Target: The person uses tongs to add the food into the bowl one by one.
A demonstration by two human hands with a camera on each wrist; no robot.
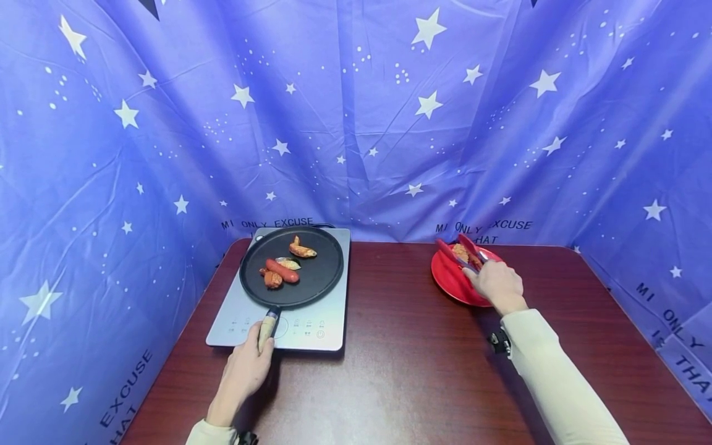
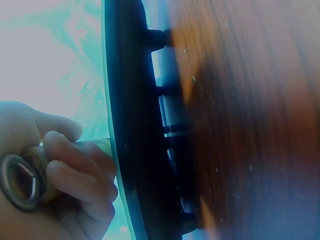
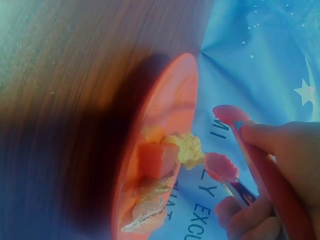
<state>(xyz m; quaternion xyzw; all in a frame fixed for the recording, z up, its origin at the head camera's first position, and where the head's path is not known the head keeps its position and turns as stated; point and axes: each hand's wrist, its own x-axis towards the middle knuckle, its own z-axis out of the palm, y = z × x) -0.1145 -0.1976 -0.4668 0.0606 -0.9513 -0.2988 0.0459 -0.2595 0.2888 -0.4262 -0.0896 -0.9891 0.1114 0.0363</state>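
Observation:
A frying pan (image 1: 319, 284) sits on the induction cooker (image 1: 303, 337), its handle (image 1: 267, 332) gripped by my left hand (image 1: 243, 371). The pan holds a sausage (image 1: 283, 271), a wing-shaped piece (image 1: 303, 250), a pale yellow piece (image 1: 290, 264) and a browned piece (image 1: 272, 280). My right hand (image 1: 497, 285) holds red-tipped tongs (image 3: 221, 166) over the red plate (image 1: 452, 281). The tongs' tips stand apart in the right wrist view, beside a yellow crumbly piece (image 3: 185, 149). An orange-red block (image 3: 158, 159) and a grey-skinned piece (image 3: 146, 216) also lie on the plate.
The cooker stands on the left of a dark red wooden table (image 1: 389, 327), the plate near its back right. A blue star-patterned curtain (image 1: 372, 123) encloses the back and sides. The cooker's feet show in the left wrist view.

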